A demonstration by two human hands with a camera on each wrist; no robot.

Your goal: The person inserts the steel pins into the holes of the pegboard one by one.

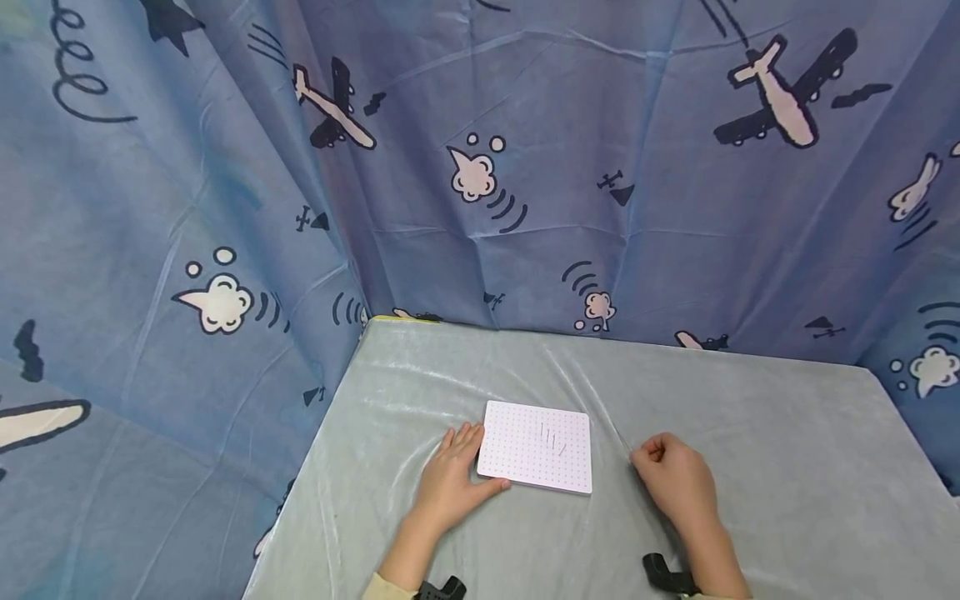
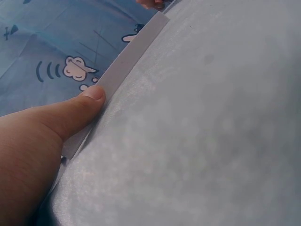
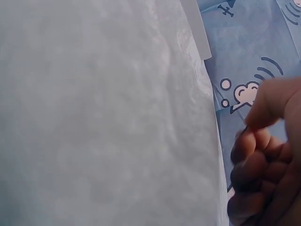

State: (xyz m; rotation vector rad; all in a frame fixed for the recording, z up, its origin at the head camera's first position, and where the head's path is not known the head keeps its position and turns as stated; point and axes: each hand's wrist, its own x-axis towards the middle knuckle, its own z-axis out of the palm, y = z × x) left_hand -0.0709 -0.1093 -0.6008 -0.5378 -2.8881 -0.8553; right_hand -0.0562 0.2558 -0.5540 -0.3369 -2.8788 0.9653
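A white board (image 1: 535,447) with a grid of small dots lies on the cloth, and several thin dark pins (image 1: 553,440) show on its upper right part. My left hand (image 1: 452,486) rests at the board's near left corner, fingers along the left side and thumb against the front edge. The left wrist view shows that thumb (image 2: 89,101) pressed on the board's side wall (image 2: 127,59). Right of the board, my right hand (image 1: 677,479) pinches a tiny dark pin (image 3: 244,130) between thumb and forefinger, mostly hidden by the fingertips; the other fingers are curled.
A pale grey-green cloth (image 1: 787,450) with creases covers the table. Behind it and on the left hangs a blue curtain (image 1: 420,208) printed with planes and clouds. A black band with a camera (image 1: 663,575) sits on the right wrist.
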